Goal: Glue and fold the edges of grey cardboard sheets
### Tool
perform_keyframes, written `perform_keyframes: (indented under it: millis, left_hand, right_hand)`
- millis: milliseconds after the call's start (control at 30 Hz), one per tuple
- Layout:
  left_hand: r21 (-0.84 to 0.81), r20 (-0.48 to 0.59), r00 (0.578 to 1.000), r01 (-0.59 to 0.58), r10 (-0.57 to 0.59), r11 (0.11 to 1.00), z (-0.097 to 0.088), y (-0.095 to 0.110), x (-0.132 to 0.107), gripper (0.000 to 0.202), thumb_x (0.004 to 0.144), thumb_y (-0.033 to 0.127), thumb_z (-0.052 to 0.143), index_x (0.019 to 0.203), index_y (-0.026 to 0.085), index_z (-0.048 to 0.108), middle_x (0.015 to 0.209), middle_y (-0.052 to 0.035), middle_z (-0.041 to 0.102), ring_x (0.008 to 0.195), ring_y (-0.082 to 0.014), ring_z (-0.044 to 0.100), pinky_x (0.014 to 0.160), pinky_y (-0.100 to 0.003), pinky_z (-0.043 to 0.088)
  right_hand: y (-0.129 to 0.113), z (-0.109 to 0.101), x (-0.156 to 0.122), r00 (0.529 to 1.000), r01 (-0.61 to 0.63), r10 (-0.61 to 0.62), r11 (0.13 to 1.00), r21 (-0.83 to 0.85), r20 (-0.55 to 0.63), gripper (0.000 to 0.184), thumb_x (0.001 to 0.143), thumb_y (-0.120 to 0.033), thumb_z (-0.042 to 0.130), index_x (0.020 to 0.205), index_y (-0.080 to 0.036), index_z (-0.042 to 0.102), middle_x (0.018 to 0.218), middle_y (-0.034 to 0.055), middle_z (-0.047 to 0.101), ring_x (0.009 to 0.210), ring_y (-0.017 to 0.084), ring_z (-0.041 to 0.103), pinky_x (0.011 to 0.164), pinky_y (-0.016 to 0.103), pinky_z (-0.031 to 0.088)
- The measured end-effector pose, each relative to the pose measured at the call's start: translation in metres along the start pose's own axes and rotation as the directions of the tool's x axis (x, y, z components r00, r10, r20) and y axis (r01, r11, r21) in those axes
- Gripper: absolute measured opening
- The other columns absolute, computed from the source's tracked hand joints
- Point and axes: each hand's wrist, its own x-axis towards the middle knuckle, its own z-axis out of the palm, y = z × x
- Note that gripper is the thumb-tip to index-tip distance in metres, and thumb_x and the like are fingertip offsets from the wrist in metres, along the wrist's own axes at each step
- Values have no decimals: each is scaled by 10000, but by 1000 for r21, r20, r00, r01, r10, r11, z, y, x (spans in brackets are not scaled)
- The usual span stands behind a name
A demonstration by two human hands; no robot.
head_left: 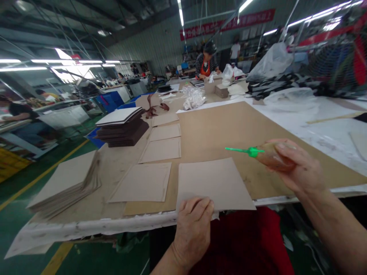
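Observation:
In my right hand (pixel 298 168) is a squeeze glue bottle (pixel 276 156) with brownish contents and a long green nozzle pointing left, held in the air above the table. My left hand (pixel 195 225) is closed at the near edge of a greyish-beige board sheet (pixel 213 183), fingers bent on top; the thumb is hidden. The sheet overhangs the table's front edge a little. Left of it lies a similar sheet (pixel 143 182) with faint lines along its sides. Several more sheets (pixel 163 148) run in a column behind that one.
A stack of beige sheets (pixel 67 177) stands at the table's left corner. Behind it is a dark brown stack (pixel 123 130) topped with white. Crumpled clear plastic (pixel 193 97) and brown scraps (pixel 151 109) lie farther back. A person in an orange apron (pixel 205 67) works at the far end.

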Motion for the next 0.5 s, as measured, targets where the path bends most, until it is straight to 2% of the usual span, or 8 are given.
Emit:
perform_keyframes:
  millis: [133,300,500]
  left_hand:
    - [4,-64,997,-52,52,999,-1,-3,2,294,958,114,445,1139,182,666,1107,-38,720,996,-207,576,875,-364,449]
    - [30,-149,975,-165,167,986,5,-3,-5,272,977,118,458,1117,165,687,1076,-31,736,986,-188,591,888,-349,416]
    - [5,-142,953,-270,268,963,8,-3,-18,264,932,87,547,1149,145,686,1107,-35,736,1032,-183,593,970,-355,403]
  right_hand:
    - [0,-11,1,1000,22,-22,1000,9,-17,165,815,-386,669,901,-248,639,802,35,555,654,182,519,447,268,423]
    - [13,-19,2,991,106,-97,990,96,-94,247,687,-355,735,868,-197,676,766,28,567,584,166,527,353,243,418]
    - [20,-29,0,989,90,-69,984,156,-132,246,668,-324,752,863,-185,700,766,33,602,580,154,543,347,218,433]
